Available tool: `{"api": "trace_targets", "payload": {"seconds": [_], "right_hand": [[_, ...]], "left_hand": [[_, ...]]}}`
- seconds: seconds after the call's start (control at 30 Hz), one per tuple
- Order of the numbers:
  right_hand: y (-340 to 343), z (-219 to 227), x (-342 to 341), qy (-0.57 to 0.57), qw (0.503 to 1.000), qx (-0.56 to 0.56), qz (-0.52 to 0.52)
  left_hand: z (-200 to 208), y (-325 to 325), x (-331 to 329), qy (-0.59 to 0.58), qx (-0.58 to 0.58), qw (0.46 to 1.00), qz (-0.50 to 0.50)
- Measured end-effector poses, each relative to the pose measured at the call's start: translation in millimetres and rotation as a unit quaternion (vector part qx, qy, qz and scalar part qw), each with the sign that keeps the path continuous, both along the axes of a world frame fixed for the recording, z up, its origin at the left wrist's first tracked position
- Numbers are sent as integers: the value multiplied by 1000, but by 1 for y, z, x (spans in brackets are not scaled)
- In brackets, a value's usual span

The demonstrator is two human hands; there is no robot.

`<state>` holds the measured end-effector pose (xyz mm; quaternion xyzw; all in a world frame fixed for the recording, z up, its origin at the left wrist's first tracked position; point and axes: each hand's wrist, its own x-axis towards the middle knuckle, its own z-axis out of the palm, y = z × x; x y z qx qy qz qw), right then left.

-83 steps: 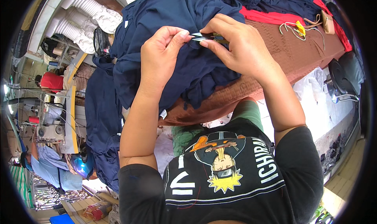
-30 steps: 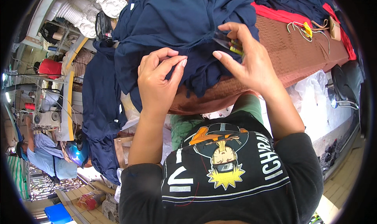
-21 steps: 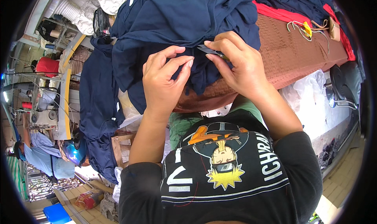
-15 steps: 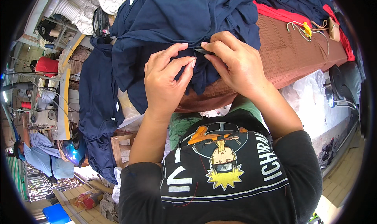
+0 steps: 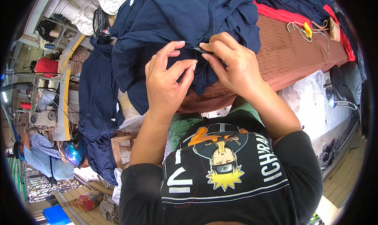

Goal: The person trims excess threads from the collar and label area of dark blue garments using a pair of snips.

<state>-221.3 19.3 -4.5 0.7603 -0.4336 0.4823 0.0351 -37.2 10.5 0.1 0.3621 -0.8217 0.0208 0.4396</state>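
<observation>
A heap of navy blue garments (image 5: 169, 18) lies in front of me on a table with a brown textured cover (image 5: 283, 43). Above the near folds, my left hand (image 5: 167, 77) pinches a fine thread (image 5: 195, 56) between thumb and forefinger, its other fingers loosely curled. Close on its right, my right hand (image 5: 236, 67) grips small dark thread snips (image 5: 201, 50), mostly hidden by the fingers. Their pointed tip faces left, just above the pinched thread. Whether the blades touch the thread is too small to tell.
Red cloth (image 5: 283, 13) runs along the table's far side, near a yellow tag (image 5: 308, 30) with cords. More navy cloth (image 5: 98, 106) hangs at my left. Sewing machines (image 5: 43, 118) stand farther left, where a person in light blue (image 5: 37, 156) works. A clear plastic bag (image 5: 307, 91) is at right.
My left hand has shifted slightly right, and its forefinger now sits a little apart from the thread snips. The snips have tilted slightly in my right hand. The garments lie as before.
</observation>
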Motion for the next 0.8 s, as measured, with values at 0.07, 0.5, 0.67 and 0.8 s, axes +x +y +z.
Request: {"api": "trace_targets", "payload": {"seconds": [0.07, 0.5, 0.67, 0.8], "right_hand": [[0, -1, 0, -5, 1000, 6, -6], [-15, 24, 1, -135, 988, -57, 47], [-22, 27, 3, -102, 991, -73, 38], [-19, 28, 2, -96, 993, -66, 33]], "left_hand": [[5, 2, 1, -36, -8, 999, 7], [44, -47, 13, 435, 507, 647, -368], [43, -47, 8, 455, 508, 622, -385], [43, -47, 11, 454, 512, 611, -398]]}}
